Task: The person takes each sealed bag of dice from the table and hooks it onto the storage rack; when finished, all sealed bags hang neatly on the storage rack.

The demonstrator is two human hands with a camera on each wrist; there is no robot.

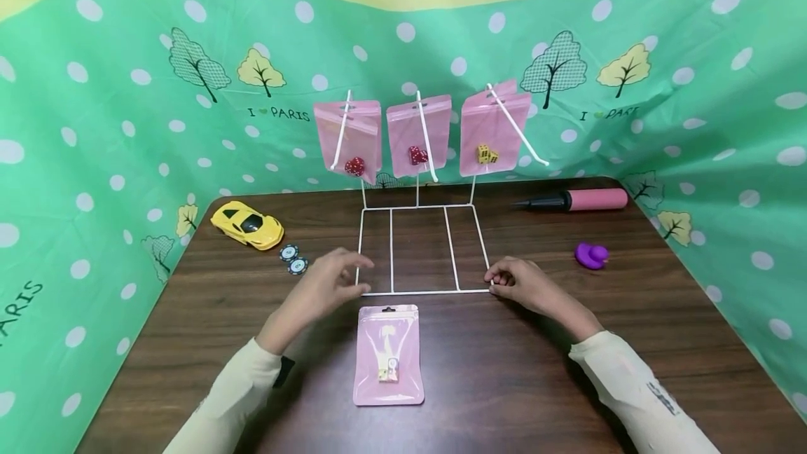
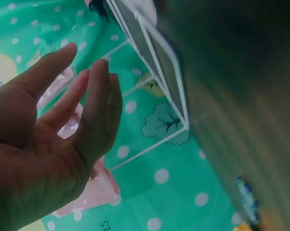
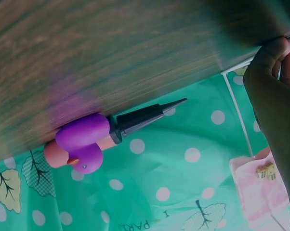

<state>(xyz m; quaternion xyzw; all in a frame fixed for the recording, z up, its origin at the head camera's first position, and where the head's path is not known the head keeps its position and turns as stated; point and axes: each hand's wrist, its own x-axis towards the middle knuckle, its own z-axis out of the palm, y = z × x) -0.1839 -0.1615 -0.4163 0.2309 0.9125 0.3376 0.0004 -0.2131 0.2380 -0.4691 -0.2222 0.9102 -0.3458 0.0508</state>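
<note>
A white wire display rack (image 1: 392,251) stands on the table, with pink zip bags hanging from its three hooks. Red dice (image 1: 354,167) show in the left bag, more red dice (image 1: 418,155) in the middle one, yellow dice (image 1: 485,154) in the right one. My right hand (image 1: 526,286) pinches the rack's front right corner between thumb and fingers. Beside the front left corner, my left hand (image 1: 324,282) holds nothing, its fingers parted and loosely bent; the left wrist view shows them apart from the wire. Below the rack's front bar lies a pink zip bag (image 1: 372,342) with light-coloured dice.
At the left are a yellow toy car (image 1: 248,225) and two poker chips (image 1: 289,253). To the right lie a pink and black hand pump (image 1: 595,200) and a purple rubber duck (image 1: 590,255). A green dotted curtain (image 1: 265,153) closes off the back and sides.
</note>
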